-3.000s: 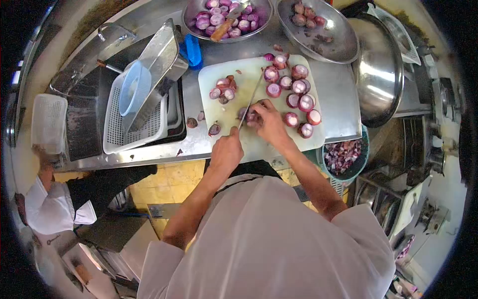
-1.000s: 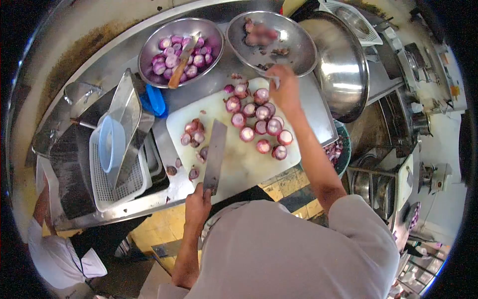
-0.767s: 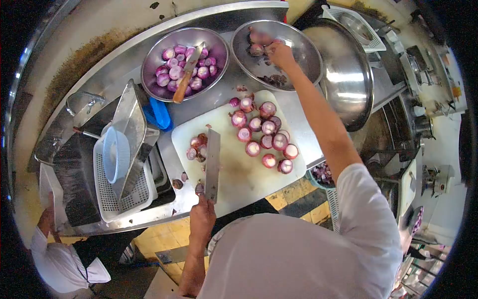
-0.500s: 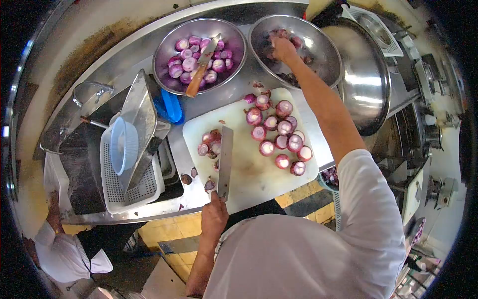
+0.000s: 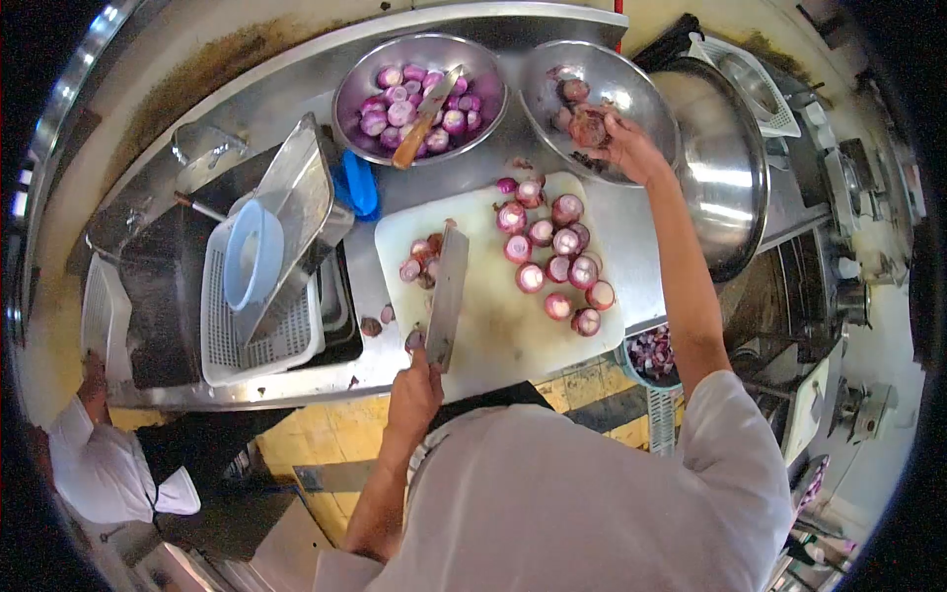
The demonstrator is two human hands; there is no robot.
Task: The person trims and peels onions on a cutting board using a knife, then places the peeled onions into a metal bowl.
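My left hand [image 5: 414,400] is wrapped round the handle of a cleaver [image 5: 451,296], its broad blade over the left part of the white cutting board [image 5: 493,350]. My right hand [image 5: 633,148] is over the near side of the right steel bowl [image 5: 663,113], fingers closed on an unpeeled red onion [image 5: 589,126]. Other brownish onions lie close to it, and I cannot tell whether they are held too. Several trimmed red onions [image 5: 559,268] stand on the right half of the board. Cut-off onion ends [image 5: 424,259] lie left of the blade.
A steel bowl [image 5: 347,109] of peeled onions stands behind the board, with a wooden-handled knife [image 5: 419,133] across it. A blue object [image 5: 361,185] lies below it. The sink holds a white basket [image 5: 222,360]. A large pot [image 5: 725,187] stands right. Another person [image 5: 94,454] is lower left.
My right hand has risen out of the bowl toward its near right side, now with an onion in its fingers. My left hand stays on the cleaver. The whole view has shifted slightly.
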